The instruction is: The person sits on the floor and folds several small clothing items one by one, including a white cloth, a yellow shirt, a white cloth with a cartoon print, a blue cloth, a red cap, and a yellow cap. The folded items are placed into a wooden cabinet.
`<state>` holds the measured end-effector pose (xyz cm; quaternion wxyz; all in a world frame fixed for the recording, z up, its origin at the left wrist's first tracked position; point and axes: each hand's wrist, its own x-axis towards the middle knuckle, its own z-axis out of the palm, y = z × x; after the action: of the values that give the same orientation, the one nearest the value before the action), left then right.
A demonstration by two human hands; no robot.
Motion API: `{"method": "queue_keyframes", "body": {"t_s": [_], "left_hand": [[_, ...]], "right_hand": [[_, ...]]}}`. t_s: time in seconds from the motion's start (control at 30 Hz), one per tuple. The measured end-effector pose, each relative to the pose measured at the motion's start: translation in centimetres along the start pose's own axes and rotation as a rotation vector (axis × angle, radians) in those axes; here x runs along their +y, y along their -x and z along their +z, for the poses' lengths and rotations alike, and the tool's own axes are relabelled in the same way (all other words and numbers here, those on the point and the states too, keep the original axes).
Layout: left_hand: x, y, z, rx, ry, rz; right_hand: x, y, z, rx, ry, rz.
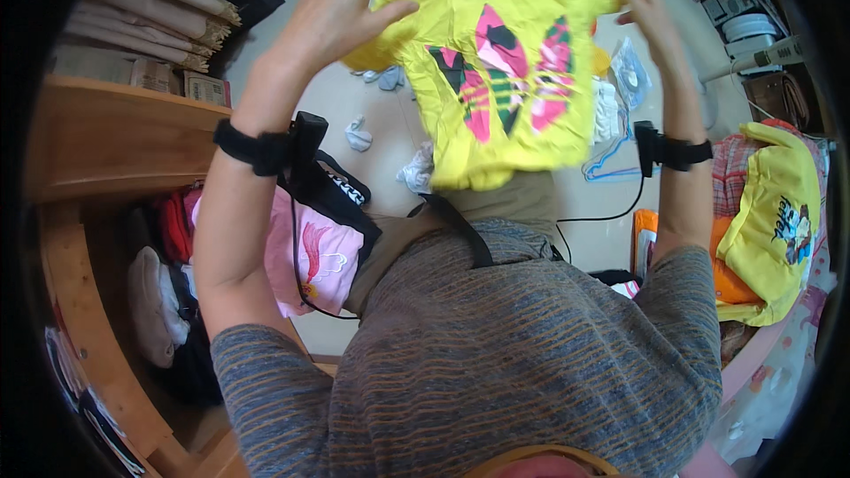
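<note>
A yellow T-shirt (505, 79) with a pink, green and black trefoil print is spread out in front of me, slightly blurred, its lower edge over my lap. My left hand (352, 3) is at the sleeve on the left, thumb and fingers wide apart, some fingertips cut off by the top edge. At the opposite shoulder, my right hand (641, 3) has its fingertips against the fabric; whether they pinch it cannot be made out. Black straps with small devices circle both wrists.
Pale socks (358, 134) and blue hangers (607, 159) lie on the tiled floor. Pink clothing (315, 252) is left, beside a wooden cabinet (133, 136) holding clothes. A yellow garment (770, 226) tops a clothes pile at right. A cable (611, 218) runs from my right wrist.
</note>
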<state>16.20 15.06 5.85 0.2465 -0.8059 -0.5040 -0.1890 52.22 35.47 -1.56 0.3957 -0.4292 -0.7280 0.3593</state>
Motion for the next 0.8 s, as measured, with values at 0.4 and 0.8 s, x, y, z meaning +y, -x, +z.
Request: {"method": "queue_keyframes", "body": {"t_s": [0.4,0.8], "left_hand": [[13.9,12.9,5.7,-0.426,0.696,-0.741],[12.8,12.9,0.7,-0.139,0.458,-0.782]], "right_hand": [[-1.2,19.5,9.9,-0.352,0.246,-0.247],[-0.6,15.1,9.0,0.109,0.480,-0.421]]}}
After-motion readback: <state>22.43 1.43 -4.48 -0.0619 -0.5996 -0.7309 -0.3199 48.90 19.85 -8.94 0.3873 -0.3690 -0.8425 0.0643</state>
